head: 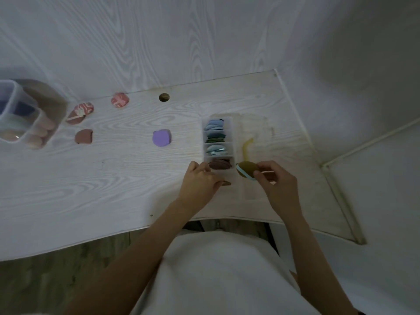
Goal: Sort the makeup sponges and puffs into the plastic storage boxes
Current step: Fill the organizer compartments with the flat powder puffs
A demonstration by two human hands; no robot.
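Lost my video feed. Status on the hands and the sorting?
Right hand pinches olive puff beside divided box. Left hand steadies the box's near end. Purple puff loose on the table; nothing blocking.

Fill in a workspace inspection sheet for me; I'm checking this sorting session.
Surface: white wood-grain table, round hole near back edge.
Job's things: divided storage box holding puffs by colour; olive puff; purple puff, brown puff, two pink marbled puffs loose; second box far left.
Clutter: yellow strip.
Hands: left hand at box; right hand pinches olive puff.
Cables: nothing seen.
Surroundings: white walls.
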